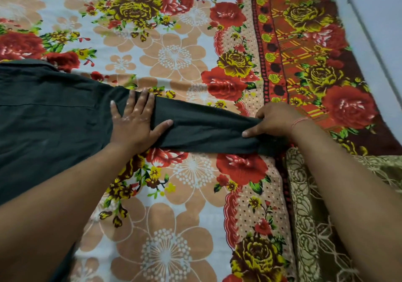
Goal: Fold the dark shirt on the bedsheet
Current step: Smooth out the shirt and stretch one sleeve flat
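The dark shirt (47,116) lies flat on the floral bedsheet (174,194), its body at the left and its collar at the upper left. One long sleeve (206,127) stretches out to the right across the sheet. My left hand (134,121) presses flat with spread fingers where the sleeve meets the shirt body. My right hand (276,121) grips the cuff end of the sleeve, fingers curled around the cloth. The cuff itself is hidden under that hand.
A brown and beige patterned cloth (322,227) lies along the bed's right side near me. The sheet's dark red border (304,53) runs along the right, and past it a pale wall or floor (378,20) begins at the bed's edge.
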